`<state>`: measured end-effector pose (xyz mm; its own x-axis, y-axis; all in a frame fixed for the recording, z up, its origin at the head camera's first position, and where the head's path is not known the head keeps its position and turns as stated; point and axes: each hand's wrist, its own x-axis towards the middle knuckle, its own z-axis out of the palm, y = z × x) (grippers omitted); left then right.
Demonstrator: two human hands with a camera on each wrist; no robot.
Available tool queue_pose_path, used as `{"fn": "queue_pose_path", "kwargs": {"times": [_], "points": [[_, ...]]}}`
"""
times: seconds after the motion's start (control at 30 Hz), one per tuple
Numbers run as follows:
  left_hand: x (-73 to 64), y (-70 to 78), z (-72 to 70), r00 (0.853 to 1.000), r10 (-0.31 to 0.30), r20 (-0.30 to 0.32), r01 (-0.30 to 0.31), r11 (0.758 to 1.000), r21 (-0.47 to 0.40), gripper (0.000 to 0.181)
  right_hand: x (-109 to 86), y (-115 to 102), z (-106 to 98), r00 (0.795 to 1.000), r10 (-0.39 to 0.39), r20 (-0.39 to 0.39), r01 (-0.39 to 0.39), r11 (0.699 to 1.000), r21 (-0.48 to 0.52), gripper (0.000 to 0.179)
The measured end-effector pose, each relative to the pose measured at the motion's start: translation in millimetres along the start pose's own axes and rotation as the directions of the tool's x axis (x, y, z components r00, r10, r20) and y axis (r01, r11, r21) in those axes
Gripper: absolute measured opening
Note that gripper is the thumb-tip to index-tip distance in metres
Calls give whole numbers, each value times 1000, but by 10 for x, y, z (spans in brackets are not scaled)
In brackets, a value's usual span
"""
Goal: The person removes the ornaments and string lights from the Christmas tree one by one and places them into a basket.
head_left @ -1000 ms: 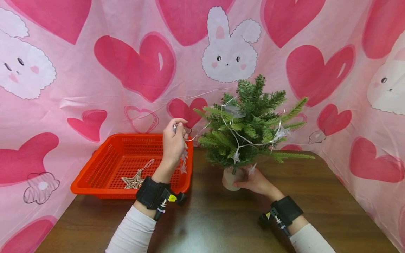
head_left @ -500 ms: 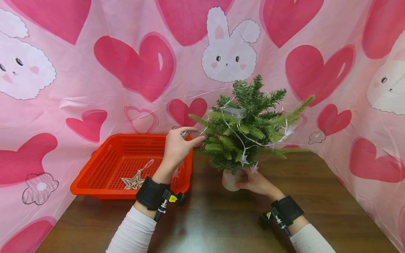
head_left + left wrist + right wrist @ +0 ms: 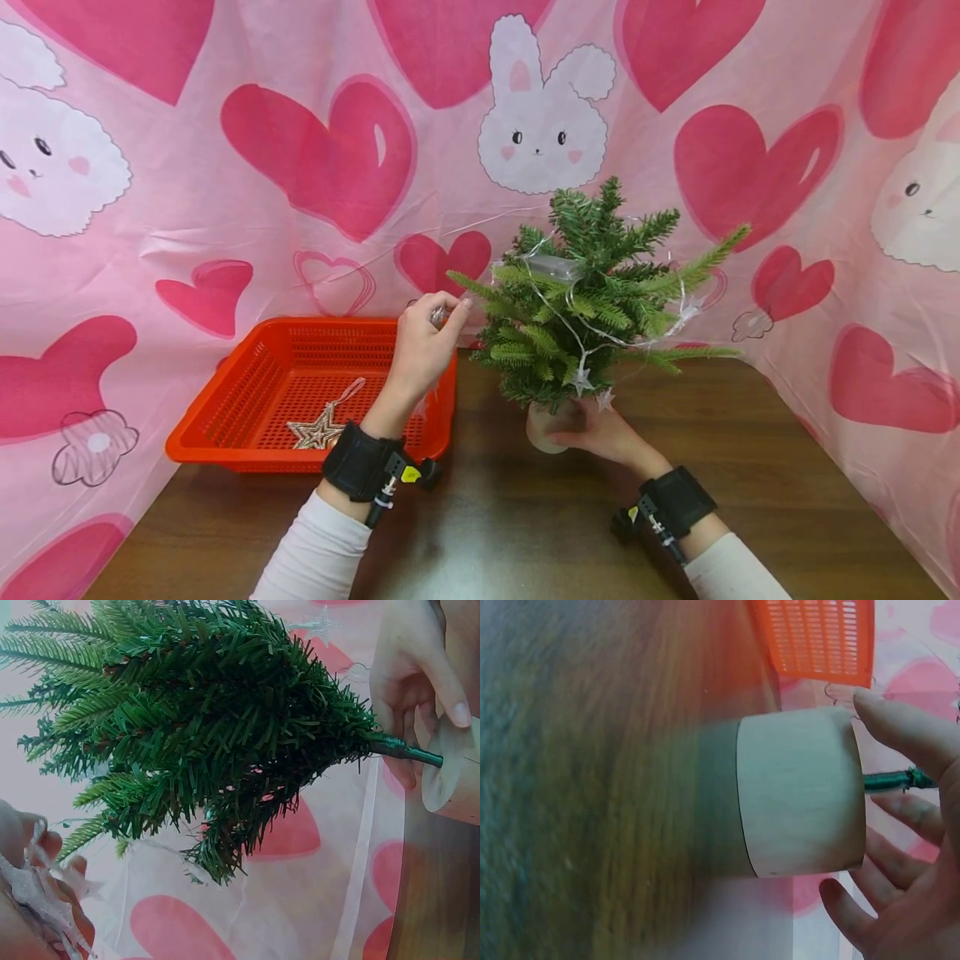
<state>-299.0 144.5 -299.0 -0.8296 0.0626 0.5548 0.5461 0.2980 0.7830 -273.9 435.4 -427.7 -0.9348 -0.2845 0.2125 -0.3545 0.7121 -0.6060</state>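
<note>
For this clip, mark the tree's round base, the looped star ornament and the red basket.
Tree's round base (image 3: 802, 791): right wrist view, curved side.
Looped star ornament (image 3: 317, 430): head view, star's middle.
Red basket (image 3: 240, 455): head view, near rim.

Staged, booth-like recording corner: pink cloth (image 3: 446, 171) printed with hearts (image 3: 330, 162) and rabbits (image 3: 543, 154) encloses a wood-grain worktop (image 3: 517, 517) on three sides; wrist-worn camera bands (image 3: 360, 458) present. Wider room hidden; home or lab undetermined.

The tree (image 3: 600, 287) looks bristly plastic, its base (image 3: 801, 795) matt wood, the table (image 3: 517, 533) glossy.
</note>
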Motion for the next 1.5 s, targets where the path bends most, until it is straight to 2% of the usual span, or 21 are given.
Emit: {"fn": "queue_pose_path", "kwargs": {"times": [0.13,0.23,0.37,0.43,0.5,0.6,0.7,0.77,0.83,0.93,1.0,1.07,1.2,1.37,1.5], "points": [[4,1,3,1000,3,-6,-4,999,-47,30,3,-18,20,999,15,-43,-17,999,-39,85],[11,-8,2,1000,-2,-25,1,999,-42,33,4,-18,15,998,41,-44,-44,997,-70,85],[18,-13,-12,993,-26,-118,23,999,-23,36,11,-2,2,999,30,-34,-33,996,-88,77],[-8,107,-43,987,-45,-153,38,998,-45,38,10,6,-9,1000,11,-23,-13,996,-87,71],[-30,216,-65,985,-41,-168,28,996,-79,39,-1,13,-22,1000,-13,-12,12,997,-75,68],[-51,312,-69,986,-9,-167,-13,992,-127,40,-16,24,-36,999,-45,-2,45,997,-55,68],[-12,166,-28,980,62,-189,-93,982,-161,43,-13,46,-38,997,-80,0,80,997,-16,68],[15,71,-7,970,106,-218,-148,971,-188,44,-4,60,-37,995,-98,4,98,995,-1,67],[25,46,-9,956,150,-254,-206,955,-213,44,6,72,-37,995,-104,9,104,995,12,66],[41,41,-20,935,171,-310,-253,936,-246,41,16,77,-41,995,-100,7,100,995,9,71],[53,46,-31,924,155,-350,-258,928,-269,40,20,72,-45,996,-94,5,94,996,11,73],[60,50,-46,920,113,-376,-240,919,-311,37,25,63,-50,995,-95,9,94,995,32,74],[66,45,-76,923,49,-381,-206,900,-383,35,29,67,-58,996,-82,37,78,993,84,69],[65,28,-89,927,32,-374,-192,897,-399,34,33,118,-56,996,-71,58,66,994,92,68],[60,20,-95,919,18,-394,-190,896,-401,33,32,127,-55,995,-77,61,71,994,86,68]]}}
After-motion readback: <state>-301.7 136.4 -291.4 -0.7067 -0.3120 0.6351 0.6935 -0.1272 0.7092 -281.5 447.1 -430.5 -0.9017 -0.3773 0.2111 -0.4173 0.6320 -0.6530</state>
